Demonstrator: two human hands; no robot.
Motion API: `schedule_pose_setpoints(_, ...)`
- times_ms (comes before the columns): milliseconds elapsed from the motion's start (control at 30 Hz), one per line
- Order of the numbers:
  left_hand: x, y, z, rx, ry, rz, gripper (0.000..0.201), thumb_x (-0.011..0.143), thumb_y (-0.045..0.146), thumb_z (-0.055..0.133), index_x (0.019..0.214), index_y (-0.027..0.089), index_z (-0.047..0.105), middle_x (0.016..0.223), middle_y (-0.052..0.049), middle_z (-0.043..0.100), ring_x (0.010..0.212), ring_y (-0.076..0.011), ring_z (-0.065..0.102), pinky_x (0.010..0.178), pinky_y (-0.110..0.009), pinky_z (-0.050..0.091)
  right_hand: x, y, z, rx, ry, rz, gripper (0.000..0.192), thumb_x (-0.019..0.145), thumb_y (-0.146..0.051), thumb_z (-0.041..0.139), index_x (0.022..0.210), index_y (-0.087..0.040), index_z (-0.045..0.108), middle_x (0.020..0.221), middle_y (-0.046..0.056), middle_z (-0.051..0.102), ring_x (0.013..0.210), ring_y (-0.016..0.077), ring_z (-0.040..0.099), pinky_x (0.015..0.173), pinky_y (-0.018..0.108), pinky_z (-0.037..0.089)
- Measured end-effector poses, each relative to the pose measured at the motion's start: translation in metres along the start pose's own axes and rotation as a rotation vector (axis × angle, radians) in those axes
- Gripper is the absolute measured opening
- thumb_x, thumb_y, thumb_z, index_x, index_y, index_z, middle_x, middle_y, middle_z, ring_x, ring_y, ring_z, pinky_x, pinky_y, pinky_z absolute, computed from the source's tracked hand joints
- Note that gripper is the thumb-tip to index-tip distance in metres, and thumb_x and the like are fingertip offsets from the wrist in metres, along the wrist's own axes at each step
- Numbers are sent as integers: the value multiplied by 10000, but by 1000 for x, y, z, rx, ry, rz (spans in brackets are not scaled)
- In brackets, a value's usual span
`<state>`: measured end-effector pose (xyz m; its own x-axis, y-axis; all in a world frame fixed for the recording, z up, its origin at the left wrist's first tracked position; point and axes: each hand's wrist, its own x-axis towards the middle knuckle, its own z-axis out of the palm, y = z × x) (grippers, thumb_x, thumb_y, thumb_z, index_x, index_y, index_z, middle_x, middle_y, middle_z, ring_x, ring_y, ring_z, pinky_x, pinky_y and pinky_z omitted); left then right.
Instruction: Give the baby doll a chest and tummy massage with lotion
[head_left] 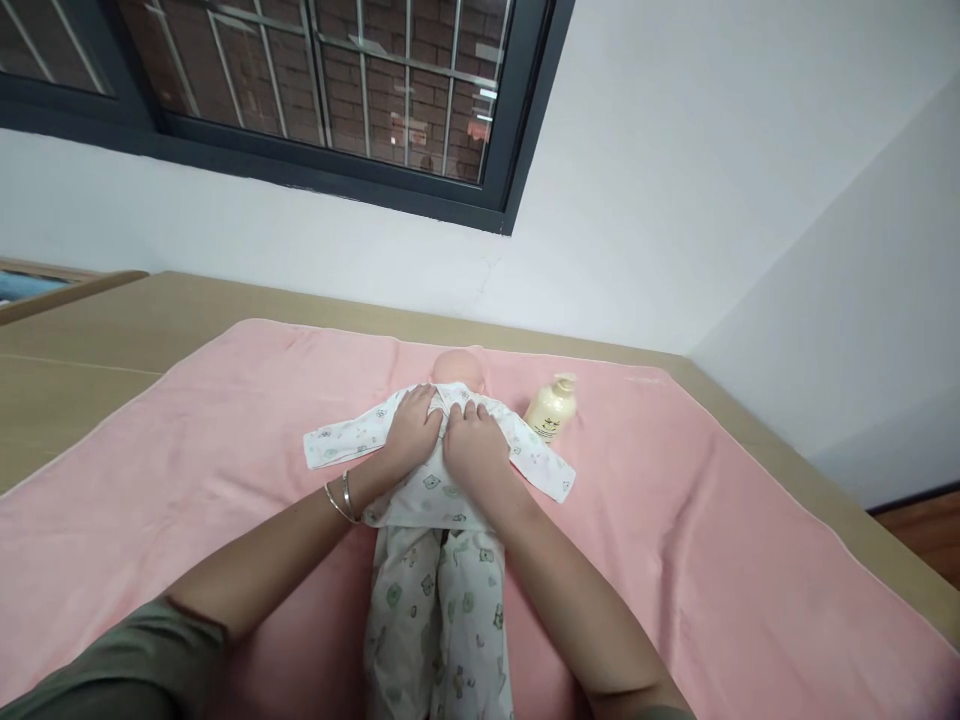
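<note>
The doll (439, 520) lies on its back on the pink towel (675, 520), legs toward the camera. Printed trousers (439, 610) already cover the legs. The printed top (435, 480) covers the chest, sleeves spread to either side. The left hand (415, 428) and right hand (472, 440) rest flat, fingers loosely spread, on the top near the collar; the front appears unfastened, though the hands obscure it. Beyond the doll's shoulder stands a lotion bottle (553, 408).
</note>
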<state>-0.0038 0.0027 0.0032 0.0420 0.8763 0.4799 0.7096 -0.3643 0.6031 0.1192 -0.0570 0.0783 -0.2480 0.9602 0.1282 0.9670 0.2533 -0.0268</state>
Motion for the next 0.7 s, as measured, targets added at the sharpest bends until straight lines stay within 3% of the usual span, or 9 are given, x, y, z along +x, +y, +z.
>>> schedule_pose_setpoints(100, 1, -2, 0, 44, 0, 24, 490, 933, 253, 351, 1320, 87, 600, 1380, -184, 641, 1335, -301, 553, 1198, -506, 391, 14, 17, 4, 155, 27, -43, 461, 1041, -236, 393, 1435, -63, 559, 1517, 219, 520, 1435, 312, 459, 1181, 424, 349)
schedule_pose_setpoints(233, 0, -1, 0, 74, 2, 55, 475, 950, 259, 353, 1323, 96, 600, 1373, -173, 647, 1335, -299, 548, 1191, -495, 398, 30, 40, 15, 330, 46, 21, 578, 1041, -426, 446, 1524, -110, 479, 1594, 158, 447, 1509, 290, 356, 1234, 412, 275)
schedule_pose_setpoints(467, -1, 9, -7, 159, -24, 64, 469, 977, 238, 343, 1328, 55, 594, 1368, -198, 647, 1324, -305, 558, 1173, -474, 413, 32, 39, 24, 324, 47, 50, 611, 1038, -430, 448, 1556, -106, 433, 1621, 173, 397, 1525, 313, 325, 1255, 442, 220)
schedule_pose_setpoints(700, -11, 33, -18, 422, -122, 96, 432, 987, 202, 384, 1303, -2, 596, 1301, -276, 649, 1270, -354, 601, 1115, -492, 450, 31, 56, 19, 374, -8, -80, 646, 1031, -470, 494, 1568, -118, 414, 1653, 181, 331, 1552, 317, 262, 1256, 446, 204)
